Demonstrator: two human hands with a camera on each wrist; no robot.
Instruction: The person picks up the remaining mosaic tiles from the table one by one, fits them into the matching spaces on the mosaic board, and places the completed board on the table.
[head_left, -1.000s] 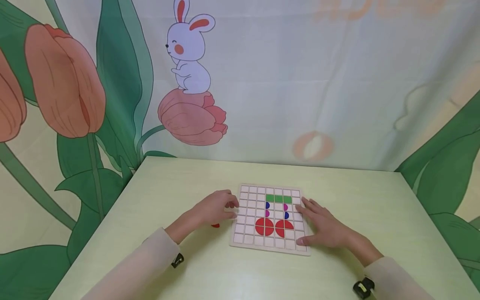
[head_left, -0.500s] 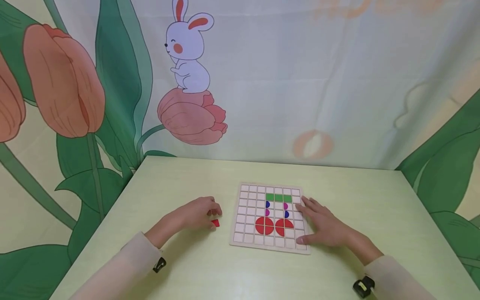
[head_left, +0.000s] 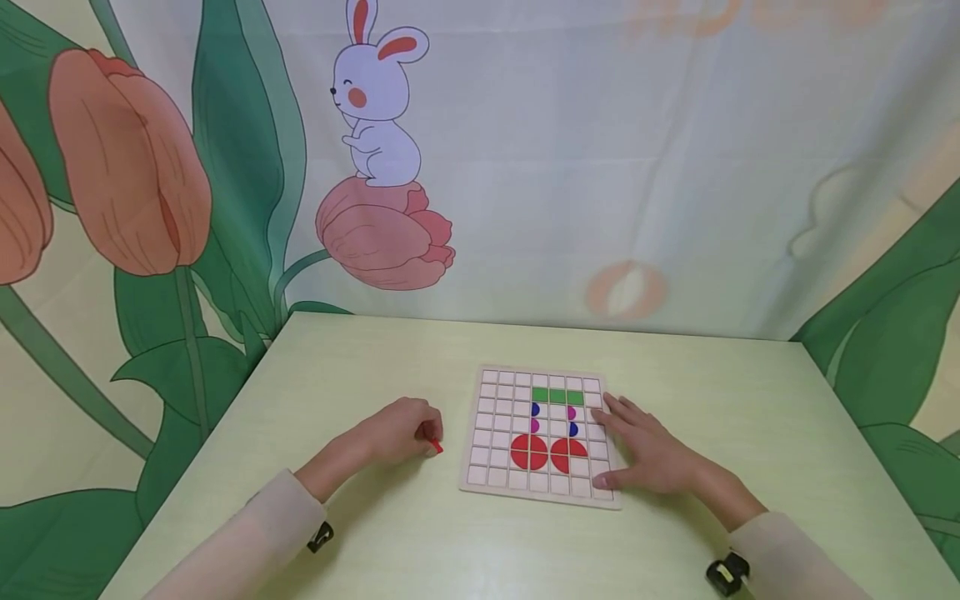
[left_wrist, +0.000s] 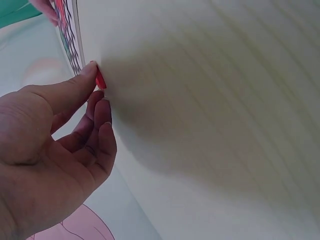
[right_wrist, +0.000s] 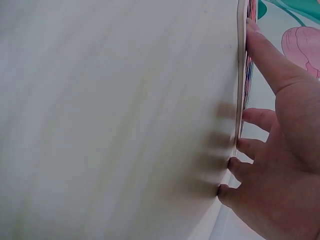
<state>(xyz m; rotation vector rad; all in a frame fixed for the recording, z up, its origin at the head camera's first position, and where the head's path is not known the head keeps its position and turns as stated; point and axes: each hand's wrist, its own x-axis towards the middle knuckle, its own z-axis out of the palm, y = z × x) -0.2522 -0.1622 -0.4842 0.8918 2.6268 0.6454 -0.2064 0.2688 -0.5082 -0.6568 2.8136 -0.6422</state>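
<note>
My left hand [head_left: 401,429] is on the table left of the board, pinching a small red piece [head_left: 436,446] between thumb and fingers. In the left wrist view the red piece [left_wrist: 100,80] is held tilted, close over the tabletop, its outline partly hidden by the thumb. The square wooden grid board [head_left: 495,457] lies flat. With fingers spread, my right hand [head_left: 652,454] rests on its right edge, thumb near the lower corner. On the board are a full red circle [head_left: 528,452], a red three-quarter circle [head_left: 566,455] and a row of green squares [head_left: 557,396].
Small blue half-circles [head_left: 536,410] and magenta half-circles [head_left: 572,413] sit in the cells between the green row and the red shapes. The pale table [head_left: 360,350] meets a printed curtain [head_left: 525,167] along its back edge.
My left hand has moved left, away from the board's edge, to the red piece on the table and now pinches it. My right hand has stayed on the board.
</note>
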